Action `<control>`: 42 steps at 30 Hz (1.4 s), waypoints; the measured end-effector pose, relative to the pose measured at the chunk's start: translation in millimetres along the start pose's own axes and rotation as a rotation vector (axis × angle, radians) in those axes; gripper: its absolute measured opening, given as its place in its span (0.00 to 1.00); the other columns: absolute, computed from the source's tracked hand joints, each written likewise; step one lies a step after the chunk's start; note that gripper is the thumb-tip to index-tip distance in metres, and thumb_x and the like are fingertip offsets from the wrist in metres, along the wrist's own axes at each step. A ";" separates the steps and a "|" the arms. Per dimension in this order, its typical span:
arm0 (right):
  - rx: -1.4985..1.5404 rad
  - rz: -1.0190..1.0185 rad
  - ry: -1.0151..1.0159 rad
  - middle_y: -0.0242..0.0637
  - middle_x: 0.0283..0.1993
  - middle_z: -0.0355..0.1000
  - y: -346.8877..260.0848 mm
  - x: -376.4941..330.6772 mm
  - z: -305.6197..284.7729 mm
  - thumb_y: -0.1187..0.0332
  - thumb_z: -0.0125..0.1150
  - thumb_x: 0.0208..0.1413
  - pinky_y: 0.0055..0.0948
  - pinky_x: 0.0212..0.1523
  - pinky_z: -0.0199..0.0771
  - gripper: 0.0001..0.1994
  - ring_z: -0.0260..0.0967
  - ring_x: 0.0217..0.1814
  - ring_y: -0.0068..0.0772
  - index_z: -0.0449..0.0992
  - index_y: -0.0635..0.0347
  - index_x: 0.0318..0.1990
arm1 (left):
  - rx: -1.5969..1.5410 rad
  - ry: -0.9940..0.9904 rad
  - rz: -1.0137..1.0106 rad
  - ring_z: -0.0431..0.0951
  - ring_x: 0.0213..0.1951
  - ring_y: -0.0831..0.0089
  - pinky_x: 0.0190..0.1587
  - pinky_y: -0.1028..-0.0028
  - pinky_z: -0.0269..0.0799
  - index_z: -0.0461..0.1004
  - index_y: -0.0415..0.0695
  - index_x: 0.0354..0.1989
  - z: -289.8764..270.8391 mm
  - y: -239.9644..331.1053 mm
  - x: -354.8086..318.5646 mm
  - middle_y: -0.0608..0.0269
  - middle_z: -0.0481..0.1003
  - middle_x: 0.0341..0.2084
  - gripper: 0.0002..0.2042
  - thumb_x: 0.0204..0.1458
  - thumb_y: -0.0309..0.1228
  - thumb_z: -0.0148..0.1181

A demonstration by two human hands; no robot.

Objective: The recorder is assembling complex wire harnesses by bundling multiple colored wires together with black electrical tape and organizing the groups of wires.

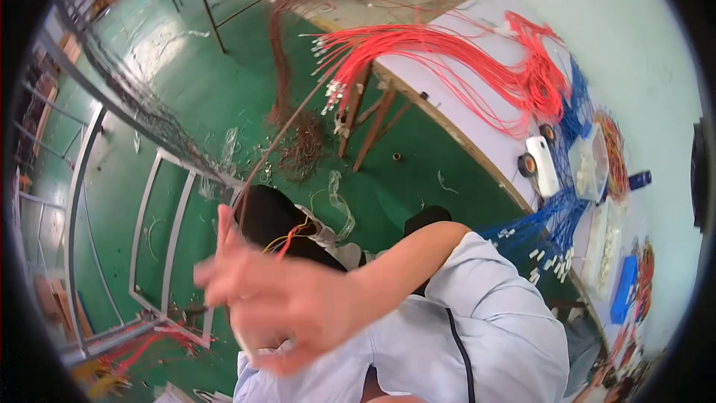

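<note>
Your blurred hand (276, 298) pinches a thin brown wire (280, 130), fingers partly spread; which hand, you cannot tell. The wire runs taut toward the workbench (462, 116), where glossy red wires (440, 48) fan out.

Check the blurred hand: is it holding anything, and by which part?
The hand seems to pinch a brown wire near its lower end; motion blur hides the exact grip.

You see a single head-worn fisheye view, tilted steeply down and to your left — your blurred hand (276, 291) fills the near foreground, the green floor (224, 97) lies well below, and the workbench (477, 97) bends along the right rim — no second view to compare.
</note>
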State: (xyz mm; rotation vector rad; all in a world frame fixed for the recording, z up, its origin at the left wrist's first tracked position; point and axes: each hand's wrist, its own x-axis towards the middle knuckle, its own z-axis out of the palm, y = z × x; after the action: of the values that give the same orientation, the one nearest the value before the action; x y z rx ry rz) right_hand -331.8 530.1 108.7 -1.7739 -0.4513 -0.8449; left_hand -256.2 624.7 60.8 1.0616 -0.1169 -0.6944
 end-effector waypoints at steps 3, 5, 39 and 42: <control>-0.043 -0.144 -0.010 0.57 0.49 0.62 -24.9 -11.1 17.9 0.68 0.56 0.49 0.60 0.55 0.61 0.10 0.62 0.56 0.60 0.66 0.68 0.27 | 0.649 -0.193 -0.057 0.51 0.25 0.85 0.28 0.81 0.47 0.42 0.47 0.71 -1.4 16.4 -28.8 0.81 0.57 0.21 0.36 0.60 0.52 0.43; -0.060 -0.161 0.002 0.57 0.50 0.61 -38.9 -13.1 7.1 0.69 0.54 0.52 0.60 0.56 0.60 0.11 0.62 0.56 0.60 0.65 0.68 0.25 | 0.026 -0.253 0.195 0.53 0.27 0.86 0.31 0.81 0.51 0.55 0.41 0.65 -1.0 -2.5 -31.4 0.80 0.58 0.21 0.32 0.57 0.47 0.51; -0.098 0.815 0.492 0.30 0.20 0.64 69.3 -118.9 -75.0 0.66 0.48 0.61 0.22 0.26 0.60 0.13 0.60 0.24 0.18 0.74 0.66 0.29 | 0.558 -0.053 0.282 0.62 0.18 0.85 0.18 0.83 0.53 0.74 0.43 0.28 -48.4 -104.6 46.8 0.72 0.69 0.24 0.09 0.56 0.33 0.54; -0.314 0.872 0.432 0.33 0.18 0.64 69.6 -158.8 -91.4 0.66 0.48 0.60 0.24 0.23 0.61 0.13 0.62 0.20 0.21 0.74 0.66 0.29 | 0.262 -0.135 -0.175 0.54 0.12 0.90 0.13 0.85 0.46 0.73 0.44 0.28 31.4 -139.8 63.5 0.67 0.78 0.25 0.06 0.56 0.31 0.56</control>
State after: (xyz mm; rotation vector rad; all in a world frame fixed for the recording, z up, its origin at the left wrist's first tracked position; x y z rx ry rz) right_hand -423.2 435.6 -36.7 -1.7467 0.7343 -0.6392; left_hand -284.5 522.5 -54.6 1.2855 -0.2384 -0.9277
